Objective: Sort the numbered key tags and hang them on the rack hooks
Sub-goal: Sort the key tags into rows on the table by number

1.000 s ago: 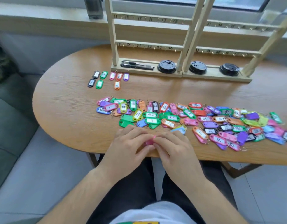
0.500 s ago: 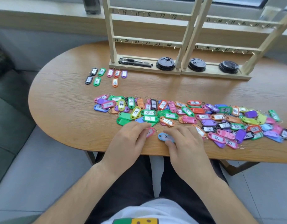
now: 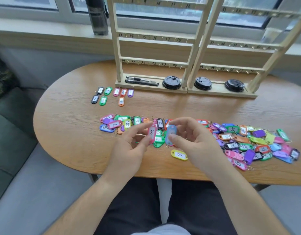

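My left hand (image 3: 131, 146) pinches a pink key tag (image 3: 152, 134) marked 5, held upright above the table. Beside it my right hand (image 3: 195, 139) pinches a light blue key tag (image 3: 171, 134); my thumb covers its number. Under and behind both hands lies a long heap of coloured key tags (image 3: 234, 141). A yellow tag (image 3: 179, 155) marked 9 lies alone near the table's front edge. Several sorted tags (image 3: 112, 95) lie in short rows at the back left. Two wooden racks (image 3: 154, 61) with numbered hooks stand at the back; no tags hang on them.
The oval wooden table (image 3: 70, 133) ends just in front of my lap. Pens (image 3: 141, 81) and three black cup lids (image 3: 171, 82) lie on the rack bases. A dark bottle (image 3: 98, 16) stands on the windowsill. A grey sofa (image 3: 10, 124) is at the left.
Both hands have lifted off the table, each raising a tag: the pink one in the left, the blue one in the right. The camera has tilted up toward the racks.
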